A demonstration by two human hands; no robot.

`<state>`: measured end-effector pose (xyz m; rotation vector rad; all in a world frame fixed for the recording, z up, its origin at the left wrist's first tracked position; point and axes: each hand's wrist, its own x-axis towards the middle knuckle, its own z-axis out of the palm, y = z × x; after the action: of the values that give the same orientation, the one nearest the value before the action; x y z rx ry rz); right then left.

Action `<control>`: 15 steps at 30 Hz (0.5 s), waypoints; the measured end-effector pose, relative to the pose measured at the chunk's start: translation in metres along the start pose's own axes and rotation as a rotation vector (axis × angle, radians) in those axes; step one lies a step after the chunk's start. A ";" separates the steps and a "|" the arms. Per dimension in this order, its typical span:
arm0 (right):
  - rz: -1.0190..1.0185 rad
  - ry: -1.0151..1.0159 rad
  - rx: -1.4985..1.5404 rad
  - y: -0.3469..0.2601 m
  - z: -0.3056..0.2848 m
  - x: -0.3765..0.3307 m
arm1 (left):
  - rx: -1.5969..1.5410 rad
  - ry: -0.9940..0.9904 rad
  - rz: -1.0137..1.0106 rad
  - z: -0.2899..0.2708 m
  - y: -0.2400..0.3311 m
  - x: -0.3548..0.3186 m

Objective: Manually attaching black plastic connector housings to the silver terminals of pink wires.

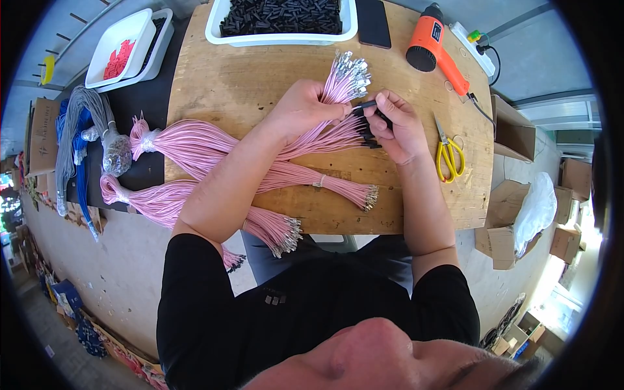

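My left hand (308, 109) is closed round a bundle of pink wires (334, 91), whose metal terminals (351, 70) fan out above the fist. Close beside it, my right hand (400, 126) pinches a small black sleeve (366, 104) between thumb and fingertips, at the end of one wire near my left thumb. More black pieces lie within the curled fingers of that hand or just behind them. Below, several pink wire ends with black tips (370, 140) reach toward my right palm. Whether the pinched sleeve is over a terminal is too small to tell.
Further pink wire bundles (195, 144) lie across the wooden table (273, 62). A white tub (283, 40) of black sleeves and a dark phone (374, 25) sit at the back. An orange heat gun (426, 44), a power strip (473, 49) and yellow-handled scissors (448, 156) are on the right.
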<state>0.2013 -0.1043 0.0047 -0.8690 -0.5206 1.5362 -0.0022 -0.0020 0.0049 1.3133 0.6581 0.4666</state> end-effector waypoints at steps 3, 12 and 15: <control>0.023 -0.001 -0.014 0.003 0.004 -0.001 | 0.055 -0.007 -0.014 0.000 0.003 -0.001; 0.011 -0.001 -0.018 0.005 0.006 -0.001 | 0.042 -0.011 -0.007 -0.001 -0.002 0.001; -0.008 -0.007 -0.032 0.007 0.002 0.001 | 0.025 -0.009 -0.003 0.000 -0.001 0.000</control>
<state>0.1953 -0.1043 0.0007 -0.8851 -0.5546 1.5284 -0.0019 -0.0023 0.0043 1.3371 0.6595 0.4511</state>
